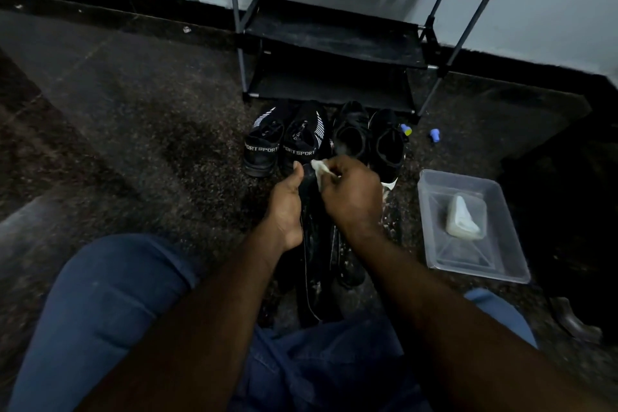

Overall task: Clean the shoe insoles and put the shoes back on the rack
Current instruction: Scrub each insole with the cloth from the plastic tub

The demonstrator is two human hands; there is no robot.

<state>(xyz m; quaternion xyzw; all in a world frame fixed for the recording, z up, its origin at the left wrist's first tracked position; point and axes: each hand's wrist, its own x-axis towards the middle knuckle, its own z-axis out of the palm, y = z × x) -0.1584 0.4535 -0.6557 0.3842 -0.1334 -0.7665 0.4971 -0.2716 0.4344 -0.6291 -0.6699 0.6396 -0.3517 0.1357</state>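
**Black insole in hand, white cloth held to its tip**

The left hand [286,207] grips a long black insole [312,278] by its edge, thumb up along the side, and holds it lengthways between the knees. The right hand [351,197] is curled round a small white cloth [319,170], which touches the insole's far tip. A second dark insole [347,264], flecked with white, lies on the floor just at 3 o'clock of the held one.

At 12 o'clock from the hands, four black shoes stand in a row on the dark speckled floor [133,127], heels toward the person. The left pair, one shoe [262,150] beside the other [302,140], has white stripes and the word "SPORT" repeated in white round each heel collar. The right pair [351,137] shows no writing that can be read.

Further out at 12 o'clock stands the black shoe rack [331,37] on grey poles, against the pale wall. At 3 o'clock a clear plastic tray [501,264] holds a whitish lump [465,219]; what it is cannot be told. Two small blue objects [434,135] lie at 1 o'clock, near the rack's foot.
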